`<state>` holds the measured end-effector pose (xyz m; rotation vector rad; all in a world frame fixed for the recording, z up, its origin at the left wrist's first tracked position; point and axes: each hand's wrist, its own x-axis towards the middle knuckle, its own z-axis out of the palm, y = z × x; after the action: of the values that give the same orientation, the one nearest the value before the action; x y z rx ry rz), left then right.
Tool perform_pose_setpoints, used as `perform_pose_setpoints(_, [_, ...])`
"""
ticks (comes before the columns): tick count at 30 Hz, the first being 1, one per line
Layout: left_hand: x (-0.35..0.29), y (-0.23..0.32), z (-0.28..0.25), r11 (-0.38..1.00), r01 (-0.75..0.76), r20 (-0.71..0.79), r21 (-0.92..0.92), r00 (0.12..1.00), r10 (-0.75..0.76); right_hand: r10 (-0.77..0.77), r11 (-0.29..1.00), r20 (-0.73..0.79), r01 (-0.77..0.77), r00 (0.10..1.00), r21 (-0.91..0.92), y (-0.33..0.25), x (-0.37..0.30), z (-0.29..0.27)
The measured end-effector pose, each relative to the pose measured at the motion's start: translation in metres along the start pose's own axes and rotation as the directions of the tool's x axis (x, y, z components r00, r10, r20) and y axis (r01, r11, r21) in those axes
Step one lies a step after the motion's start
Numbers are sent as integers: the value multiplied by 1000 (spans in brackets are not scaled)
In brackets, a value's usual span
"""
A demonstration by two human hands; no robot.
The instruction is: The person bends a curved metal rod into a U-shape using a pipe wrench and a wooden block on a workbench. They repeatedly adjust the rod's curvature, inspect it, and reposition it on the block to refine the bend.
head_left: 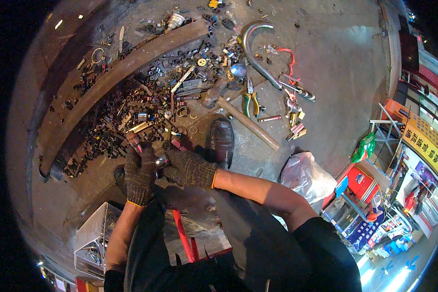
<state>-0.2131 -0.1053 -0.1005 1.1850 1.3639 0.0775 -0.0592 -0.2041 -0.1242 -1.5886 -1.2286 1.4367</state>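
Both my hands wear dark knitted work gloves with orange-edged cuffs and meet low in front of me. Between them shows a small shiny round metal piece (pixel 161 161), its lower part hidden by the gloves. Curled around it is my right hand (pixel 190 169); a pinkish-red bit (pixel 178 145) shows just past its fingers. My left hand (pixel 140 176) is closed beside the piece, and a reddish stick-like part (pixel 134 141) sits at its fingertips; what it grips is mostly hidden. Just beyond lies a heap of small metal parts (pixel 146 109) on the floor.
A wooden-handled hammer (pixel 248 121), green-and-yellow pliers (pixel 251 103), a curved metal tube (pixel 250 53) and a screwdriver (pixel 304 93) lie beyond my shoe (pixel 220 141). A long curved-looking beam (pixel 117 73) crosses the heap. A white plastic bag (pixel 306 177) stands right, a white wire basket (pixel 95 233) left.
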Motion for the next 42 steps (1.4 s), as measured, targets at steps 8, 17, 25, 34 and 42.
perform_pose_setpoints(8, [7,-24,-22,933,-251,313,258,935,165,18,925,253,80,967,-370,-26,7,-25])
perform_pose_setpoints(17, [-5,-36,-5,944,-163,62,-288,980,188,96,985,368,-141,925,96,-9,-4,-37])
perform_pose_setpoints(25, [16,-22,-4,949,8,-4,-314,1000,-10,470,769,-772,-628,428,120,95,-109,-219])
perform_pose_setpoints(34, [17,-13,4,827,338,348,-449,919,-187,340,643,-934,-752,109,147,163,-146,-268])
perform_pose_setpoints(42, [36,26,42,872,388,551,-298,816,-175,110,909,-710,-358,696,-211,14,-122,-168])
